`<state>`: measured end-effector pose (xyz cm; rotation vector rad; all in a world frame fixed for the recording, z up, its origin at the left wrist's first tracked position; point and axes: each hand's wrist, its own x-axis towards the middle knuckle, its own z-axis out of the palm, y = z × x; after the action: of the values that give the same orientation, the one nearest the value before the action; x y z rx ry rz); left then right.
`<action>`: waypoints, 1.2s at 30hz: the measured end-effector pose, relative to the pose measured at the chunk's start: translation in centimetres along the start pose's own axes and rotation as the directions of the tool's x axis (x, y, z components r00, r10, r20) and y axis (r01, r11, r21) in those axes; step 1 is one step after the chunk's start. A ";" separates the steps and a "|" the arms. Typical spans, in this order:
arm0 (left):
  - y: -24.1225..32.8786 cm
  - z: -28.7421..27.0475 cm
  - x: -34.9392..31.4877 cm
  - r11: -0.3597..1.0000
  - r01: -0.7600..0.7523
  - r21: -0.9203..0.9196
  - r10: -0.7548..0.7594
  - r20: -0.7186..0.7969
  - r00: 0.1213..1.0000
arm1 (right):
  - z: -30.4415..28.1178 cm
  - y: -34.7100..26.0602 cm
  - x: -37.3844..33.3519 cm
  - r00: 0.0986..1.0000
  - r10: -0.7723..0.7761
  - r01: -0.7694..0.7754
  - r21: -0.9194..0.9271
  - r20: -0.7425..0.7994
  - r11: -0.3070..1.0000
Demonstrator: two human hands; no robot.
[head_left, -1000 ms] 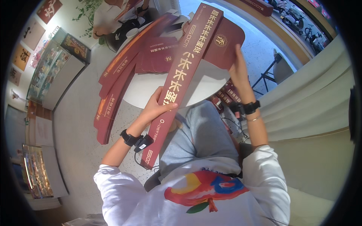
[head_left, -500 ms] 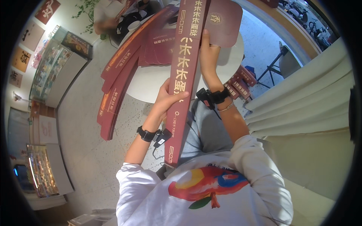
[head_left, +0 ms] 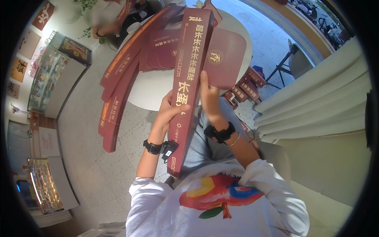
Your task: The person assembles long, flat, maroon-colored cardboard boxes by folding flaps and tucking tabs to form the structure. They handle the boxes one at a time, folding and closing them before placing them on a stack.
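A long, narrow maroon cardboard box [head_left: 185,65] with gold lettering slants from over the table down to my lap. A rounded maroon flap or panel [head_left: 227,59] with a gold emblem sticks out to its right; how it joins the box is unclear. My left hand [head_left: 167,114] is closed around the box's lower middle, thumb across the printed face and fingers hidden beneath. Higher up, my right hand [head_left: 210,98] grips the right edge just below the flap, its thumb pointing along the side. The box's far end appears closed.
A round white table [head_left: 148,89] holds flat maroon cartons [head_left: 160,49] and long maroon strips [head_left: 118,89] that overhang its left side. More maroon boxes [head_left: 246,89] are stacked beyond its right edge. Another person's arm [head_left: 108,29] is at the far left. A curtain [head_left: 312,91] hangs at right.
The long box has come down toward me, and its far end now shows. My right hand has moved nearer along with the flap. My left hand keeps its hold.
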<state>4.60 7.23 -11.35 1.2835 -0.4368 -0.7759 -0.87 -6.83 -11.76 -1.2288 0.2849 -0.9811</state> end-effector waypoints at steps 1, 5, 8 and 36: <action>0.0 -0.1 0.0 1.000 0.001 0.003 -0.001 0.004 1.000 | 0.0 -0.1 -1.2 0.999 0.035 -0.036 -0.032 -0.018 0.999; 0.5 -0.5 -0.2 0.999 0.050 0.011 -0.050 0.038 0.998 | -0.9 2.0 -3.2 0.993 0.091 -0.097 -0.092 -0.071 0.991; 0.6 -2.0 -1.2 0.999 0.017 0.043 -0.023 0.143 0.990 | -2.9 3.3 -0.8 0.958 0.208 -0.241 -0.165 -0.195 0.956; -3.1 -0.6 -4.6 0.993 0.120 -0.016 -0.121 -0.088 0.989 | 2.7 -0.9 6.4 0.976 -0.200 0.217 -0.306 0.084 0.927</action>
<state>1.09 10.68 -13.90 1.3380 -0.2851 -0.8173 4.22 -9.92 -8.08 -1.5986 0.2806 -1.1141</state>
